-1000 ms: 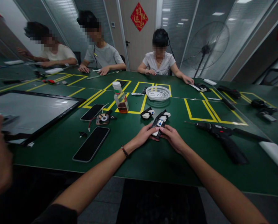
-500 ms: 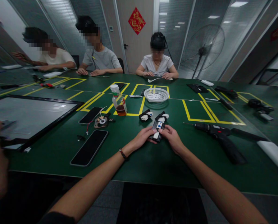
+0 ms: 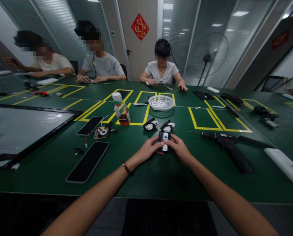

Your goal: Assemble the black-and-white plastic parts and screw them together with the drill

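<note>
Head view: black piece [image 3: 165, 135] between left hand [image 3: 148, 149] and right hand [image 3: 179, 149]; gold-lettered sign [image 3: 140, 27]

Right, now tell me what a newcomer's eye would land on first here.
Probably the hands: above the near part of the green table, the left hand and right hand together hold a small black-and-white block. The bright red diamond sign on the door at the back likely comes next. Then perhaps the white basket beyond the hands and the black drill to their right.
</note>
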